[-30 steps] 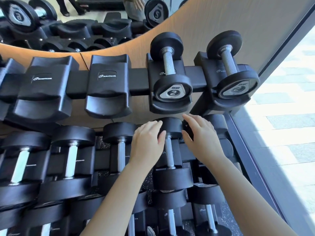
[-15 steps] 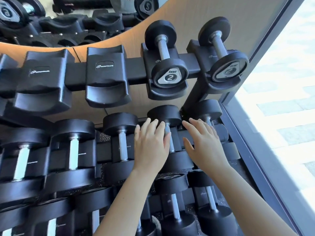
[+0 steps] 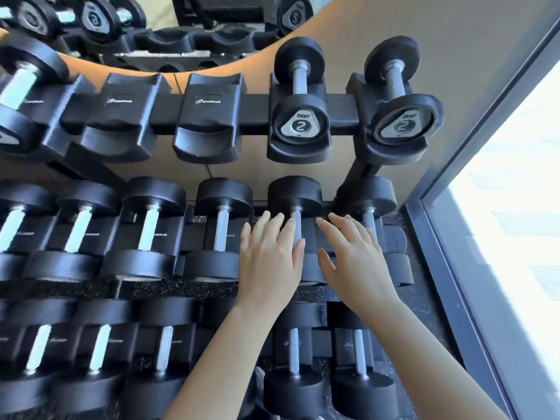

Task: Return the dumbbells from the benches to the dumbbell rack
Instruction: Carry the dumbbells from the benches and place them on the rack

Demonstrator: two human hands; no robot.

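Observation:
A black dumbbell rack (image 3: 209, 115) with three tiers fills the view. On the middle tier a black dumbbell (image 3: 295, 195) with a steel handle lies between my hands. My left hand (image 3: 271, 253) is spread flat with straight fingers just left of that handle. My right hand (image 3: 353, 253) is spread the same way just right of it, over the saddle beside the last dumbbell (image 3: 368, 198). Neither hand holds anything. Two small dumbbells marked 2 (image 3: 300, 124) sit in the top tier's right saddles.
Two top-tier saddles (image 3: 124, 116) left of the 2s hold nothing. Several dumbbells fill the middle and bottom tiers (image 3: 148, 225). A mirror (image 3: 151, 28) hangs above the rack. A dark window frame (image 3: 448, 268) and bright glass close off the right side.
Both hands have drawn back from the far head of the middle-tier dumbbell toward its handle, fingers spread. The view has tilted down, showing more of the lower tiers.

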